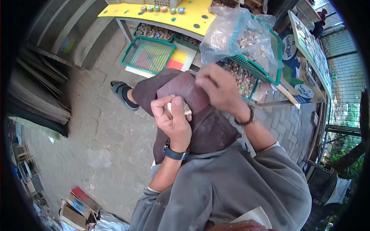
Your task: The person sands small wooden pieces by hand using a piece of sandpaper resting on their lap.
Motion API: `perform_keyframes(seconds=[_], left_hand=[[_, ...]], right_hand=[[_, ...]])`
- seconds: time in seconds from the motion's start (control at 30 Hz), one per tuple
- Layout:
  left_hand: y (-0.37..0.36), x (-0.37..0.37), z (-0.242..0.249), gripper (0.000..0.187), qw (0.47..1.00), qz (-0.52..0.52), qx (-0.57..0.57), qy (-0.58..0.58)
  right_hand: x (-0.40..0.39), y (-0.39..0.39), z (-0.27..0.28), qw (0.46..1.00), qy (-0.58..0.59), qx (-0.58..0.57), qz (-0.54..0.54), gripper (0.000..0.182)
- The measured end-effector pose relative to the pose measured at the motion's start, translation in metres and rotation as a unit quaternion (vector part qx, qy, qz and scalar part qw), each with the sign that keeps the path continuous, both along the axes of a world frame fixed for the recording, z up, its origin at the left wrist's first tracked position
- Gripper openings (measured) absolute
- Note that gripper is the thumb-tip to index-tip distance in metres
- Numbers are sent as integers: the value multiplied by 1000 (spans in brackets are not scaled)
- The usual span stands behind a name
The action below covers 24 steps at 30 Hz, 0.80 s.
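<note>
Over my lap, my left hand (173,115) pinches a small pale piece (187,112) between thumb and fingers; its exact shape is partly hidden by them. A reddish-brown sheet (181,89) lies across my knee, just beyond that hand. My right hand (221,86) is raised to the right of the sheet, its fingers curled together and slightly blurred; what they hold, if anything, is hidden. The two hands are apart.
A yellow table (154,13) bears several small round painted pieces (163,9). Below stands a green basket (148,54). At the right are a plastic bag (225,34) on a basket of small pieces and a cardboard box (304,90). Cartons (79,210) lie lower left.
</note>
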<state>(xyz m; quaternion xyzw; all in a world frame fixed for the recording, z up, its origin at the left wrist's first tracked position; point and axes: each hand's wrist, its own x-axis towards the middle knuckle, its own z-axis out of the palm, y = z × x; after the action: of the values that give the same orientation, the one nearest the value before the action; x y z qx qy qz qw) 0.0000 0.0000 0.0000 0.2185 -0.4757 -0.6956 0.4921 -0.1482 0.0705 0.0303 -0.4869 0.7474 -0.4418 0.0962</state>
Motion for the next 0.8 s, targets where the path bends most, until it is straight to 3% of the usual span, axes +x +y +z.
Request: perform_keyframes(seconds=[0.07,0.1,0.17,0.3,0.4,0.5,0.57,0.63,0.67,0.73,0.8], left_hand=[[-6,0,6,17,1000,12,-11,2],[11,6,2,17,1000,10,17,-17],[5,2,0,16,999,20,28,-13],[4,-2,-1,17,1000,-1,17,14],[5,-3,-2,17,1000,-1,11,0],[0,-3,-5,19,1000,6,9,15],[4,0,-5,19,1000,16,-8,-19],[6,-2,-2,19,1000,20,-5,-20],[5,-3,-2,17,1000,15,0,-11],[4,-4,0,16,1000,13,3,-1],[6,-7,1,16,1000,-1,18,-18]], right_hand=[[18,-8,16,992,23,-78,94,8],[26,4,10,994,2,-52,92,8],[27,-5,8,980,141,-89,109,10],[5,-8,-2,985,78,-82,131,11],[-16,0,-16,987,150,-5,57,8],[-30,15,-20,990,133,21,50,9],[-10,10,-7,992,98,-37,65,10],[11,0,12,967,167,-100,165,11],[14,-1,12,967,168,-103,163,11],[18,-4,10,980,137,1,141,7],[8,-4,3,979,150,-19,138,8]])
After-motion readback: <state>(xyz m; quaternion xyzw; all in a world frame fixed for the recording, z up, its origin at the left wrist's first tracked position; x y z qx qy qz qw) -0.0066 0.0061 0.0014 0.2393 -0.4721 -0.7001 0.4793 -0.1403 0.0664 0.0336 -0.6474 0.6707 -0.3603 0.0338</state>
